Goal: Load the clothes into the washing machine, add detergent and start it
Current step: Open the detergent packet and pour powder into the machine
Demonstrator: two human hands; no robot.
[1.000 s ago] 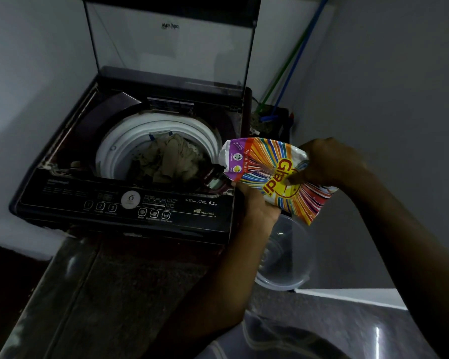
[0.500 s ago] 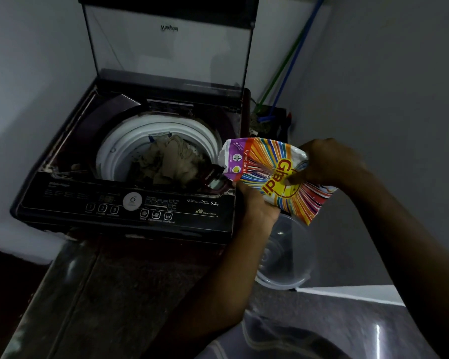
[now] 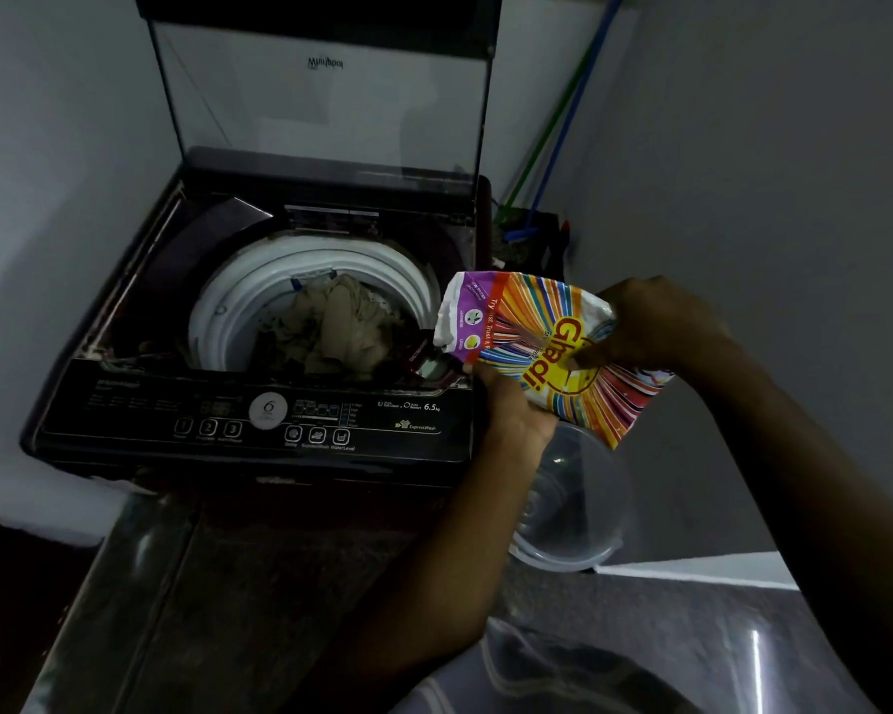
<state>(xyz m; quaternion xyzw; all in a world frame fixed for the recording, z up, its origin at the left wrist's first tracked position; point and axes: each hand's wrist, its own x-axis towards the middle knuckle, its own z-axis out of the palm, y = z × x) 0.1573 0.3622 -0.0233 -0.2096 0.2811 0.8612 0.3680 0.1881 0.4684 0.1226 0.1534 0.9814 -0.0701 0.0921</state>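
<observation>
Rainbow-striped plastic in orange, yellow, red and blue fans out round a yellow disc with red "Ghadi" lettering and a purple band at one end. This detergent packet is held tilted in the air just right of the washing machine, its purple end near the drum's front right corner, above a clear plastic bucket. The right hand pinches the packet's upper edge, fingers clamped on the crumpled film. The left hand grips it from below, fingertips hidden behind it. Whether the packet is torn open cannot be told. Beige clothes lie heaped in the white drum under the raised lid. Darker garments beside them are lost in the dim light.
</observation>
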